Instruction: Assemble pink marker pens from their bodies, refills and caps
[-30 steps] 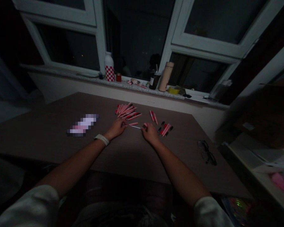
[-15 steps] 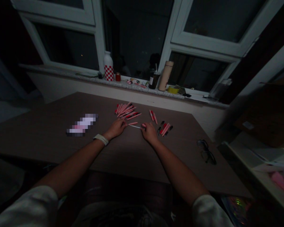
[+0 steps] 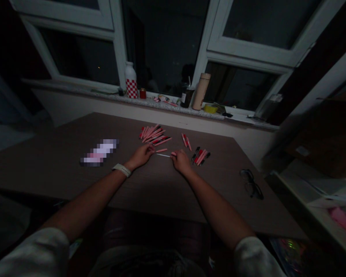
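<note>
A thin white rod (image 3: 163,155), which looks like a pen refill, spans the gap between my hands. My right hand (image 3: 181,161) pinches its right end, where a bit of pink shows at the fingertips. My left hand (image 3: 142,156), with a pale band at the wrist, has its fingers closed at the rod's left end; whether they grip the rod is unclear. Just beyond the rod, a pink pen piece (image 3: 162,150) lies close to the left fingertips. A pile of pink, red and black pens (image 3: 152,134) is behind my left hand.
Two pens (image 3: 186,141) lie beyond my right hand, and a smaller group of pens (image 3: 201,157) is to its right. Glasses (image 3: 251,184) rest near the right table edge. A blurred-out item (image 3: 100,152) is at left. Bottles, including a checked bottle (image 3: 131,81), line the windowsill.
The view has shifted very slightly. My right hand's fingers have shifted a little at the rod's end, and the rod's left end now shows slightly apart from my left fingertips.
</note>
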Action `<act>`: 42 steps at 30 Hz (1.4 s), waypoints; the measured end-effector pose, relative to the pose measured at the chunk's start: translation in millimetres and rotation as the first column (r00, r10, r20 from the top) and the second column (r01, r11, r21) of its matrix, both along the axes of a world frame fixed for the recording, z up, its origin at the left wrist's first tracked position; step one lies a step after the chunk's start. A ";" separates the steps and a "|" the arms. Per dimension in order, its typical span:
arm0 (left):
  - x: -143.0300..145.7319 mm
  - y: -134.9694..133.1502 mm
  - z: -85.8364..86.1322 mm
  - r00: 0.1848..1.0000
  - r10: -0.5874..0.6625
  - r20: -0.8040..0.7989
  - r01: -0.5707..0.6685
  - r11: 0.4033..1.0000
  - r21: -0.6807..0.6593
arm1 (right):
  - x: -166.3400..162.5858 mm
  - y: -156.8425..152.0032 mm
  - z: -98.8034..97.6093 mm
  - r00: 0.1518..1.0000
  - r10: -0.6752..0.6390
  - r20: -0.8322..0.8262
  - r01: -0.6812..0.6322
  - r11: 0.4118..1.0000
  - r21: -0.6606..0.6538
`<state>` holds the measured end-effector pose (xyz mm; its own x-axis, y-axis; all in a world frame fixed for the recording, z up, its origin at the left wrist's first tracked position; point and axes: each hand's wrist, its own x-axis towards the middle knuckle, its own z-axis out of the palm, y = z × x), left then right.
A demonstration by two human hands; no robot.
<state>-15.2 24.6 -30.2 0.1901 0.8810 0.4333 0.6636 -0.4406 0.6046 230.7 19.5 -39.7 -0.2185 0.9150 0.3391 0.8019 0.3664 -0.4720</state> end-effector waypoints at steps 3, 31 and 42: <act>-2.2 4.5 -2.8 0.997 -0.065 -0.033 0.065 0.998 0.017 | 1.3 0.4 0.5 0.999 0.012 -0.032 -0.012 1.000 0.005; -1.0 4.8 -2.5 0.983 -0.182 -0.024 0.183 0.979 0.089 | 2.1 -1.4 4.3 0.994 0.056 -0.090 -0.056 0.998 0.009; 5.3 -8.2 11.4 0.985 -0.162 0.061 0.158 0.985 0.065 | 2.4 0.7 1.0 0.976 0.139 -0.165 -0.132 0.990 0.057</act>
